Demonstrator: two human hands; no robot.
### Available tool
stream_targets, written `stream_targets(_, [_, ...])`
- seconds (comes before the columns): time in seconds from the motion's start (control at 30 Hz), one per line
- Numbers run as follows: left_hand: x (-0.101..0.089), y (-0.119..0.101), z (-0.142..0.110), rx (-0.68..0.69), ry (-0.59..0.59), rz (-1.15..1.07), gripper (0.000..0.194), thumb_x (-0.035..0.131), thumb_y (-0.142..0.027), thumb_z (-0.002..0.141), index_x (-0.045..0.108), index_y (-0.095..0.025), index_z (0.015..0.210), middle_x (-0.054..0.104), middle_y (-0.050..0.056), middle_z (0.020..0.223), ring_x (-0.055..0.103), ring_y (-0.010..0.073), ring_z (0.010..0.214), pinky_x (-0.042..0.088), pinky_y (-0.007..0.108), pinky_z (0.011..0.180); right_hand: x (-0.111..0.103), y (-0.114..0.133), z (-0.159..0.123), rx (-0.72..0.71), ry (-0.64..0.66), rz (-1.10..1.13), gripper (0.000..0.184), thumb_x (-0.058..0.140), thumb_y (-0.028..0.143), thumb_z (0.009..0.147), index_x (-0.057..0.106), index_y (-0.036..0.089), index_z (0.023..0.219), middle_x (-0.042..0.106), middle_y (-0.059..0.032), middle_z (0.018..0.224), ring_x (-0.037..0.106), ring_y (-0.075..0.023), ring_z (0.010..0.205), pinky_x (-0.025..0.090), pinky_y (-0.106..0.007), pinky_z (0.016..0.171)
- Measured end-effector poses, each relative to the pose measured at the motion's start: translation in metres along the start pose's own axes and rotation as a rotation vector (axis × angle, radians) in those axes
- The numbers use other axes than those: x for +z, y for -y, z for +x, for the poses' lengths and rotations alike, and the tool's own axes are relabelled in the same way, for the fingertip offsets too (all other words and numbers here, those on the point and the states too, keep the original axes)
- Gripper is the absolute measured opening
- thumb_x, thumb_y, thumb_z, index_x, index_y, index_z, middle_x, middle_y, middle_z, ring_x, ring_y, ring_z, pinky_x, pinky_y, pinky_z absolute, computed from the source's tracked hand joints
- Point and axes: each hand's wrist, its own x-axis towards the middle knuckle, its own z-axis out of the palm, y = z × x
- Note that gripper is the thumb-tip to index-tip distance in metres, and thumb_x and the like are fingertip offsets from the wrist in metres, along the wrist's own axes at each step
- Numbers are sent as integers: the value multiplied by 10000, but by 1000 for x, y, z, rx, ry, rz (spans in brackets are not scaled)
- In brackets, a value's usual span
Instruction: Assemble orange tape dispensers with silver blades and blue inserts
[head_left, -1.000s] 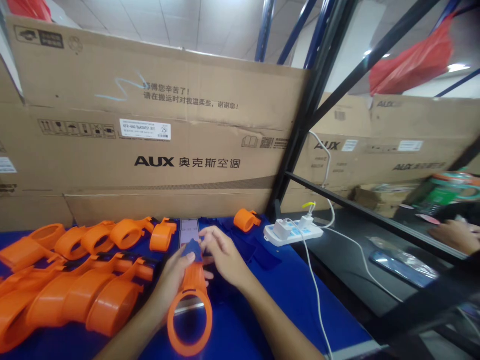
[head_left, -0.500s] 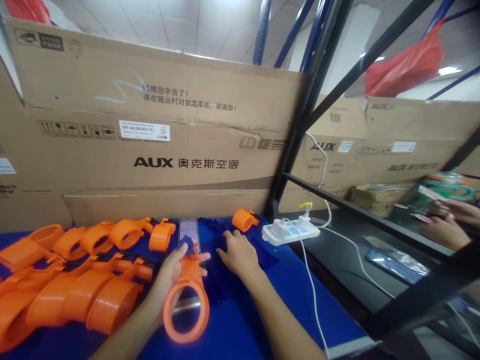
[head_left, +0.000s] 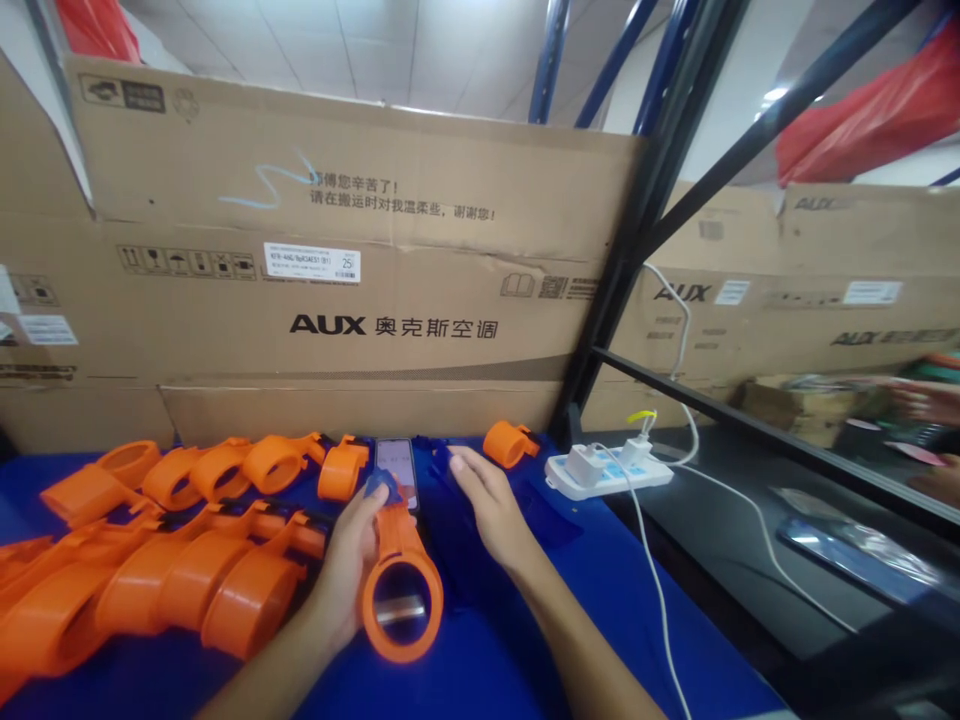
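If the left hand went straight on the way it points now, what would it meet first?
Probably the phone, lying just beyond the left hand and its orange ringed piece. Depth is unclear: if high enough, the hand might pass over it to the cardboard behind.

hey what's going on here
The person's left hand holds an orange tool by the end away from its round ring, with a dark blue bit under the thumb. The right hand is at some dark blue pieces on the blue table; whether it grips one is unclear. More orange parts lie to the left, a phone beyond the left hand.
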Motion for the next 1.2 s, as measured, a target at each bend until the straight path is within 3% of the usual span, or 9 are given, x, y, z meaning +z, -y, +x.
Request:
stream_targets(0.17, [-3,6,7,205,22,18,486,842,-389,760,681,-208,1181,766,91,1125,733,289,1027,572,398,898,6,9,-7,-57,185,96,492,715,428,932,595,244,1372,657,-77,1328,605,-271,1248,452,-429,1107])
stream_targets(0.33, [-11,8,11,364,-18,121,507,840,-351,778,647,-258,1238,728,78,1243,669,278,1194,540,406,997,1,12,-4,-107,248,2,501,725,419,930,638,250,1394,623,-59,1122,609,-239,1078,481,-438,1031])
stream_targets(0.63, [-17,9,12,370,22,140,541,826,-337,800,631,-290,1303,671,86,1349,624,295,1257,548,430,1009,1,9,-3,-77,341,-23,448,724,445,928,694,269,1338,588,-35,995,600,-211,925,519,-384,858])
stream_targets(0.93, [-18,10,9,425,76,130,669,802,-309,836,557,-331,1458,652,75,1413,583,294,1338,481,422,1112,3,11,-5,-43,408,201,450,729,394,933,632,246,1347,684,-70,1280,652,-268,1188,526,-433,1031])
stream_targets(1.03, [-18,10,7,449,89,166,701,788,-317,849,523,-326,1498,627,74,1461,536,291,1393,424,408,1172,3,10,-8,-86,360,148,487,750,416,911,612,246,1346,696,-77,1296,670,-278,1173,542,-445,1022])
stream_targets(1.2, [-20,7,8,542,177,282,708,786,-343,838,523,-294,1493,568,107,1524,467,342,1448,384,470,1201,-1,6,-9,-307,178,-225,674,824,438,826,574,261,1426,657,-114,1302,634,-306,1181,508,-484,1038])
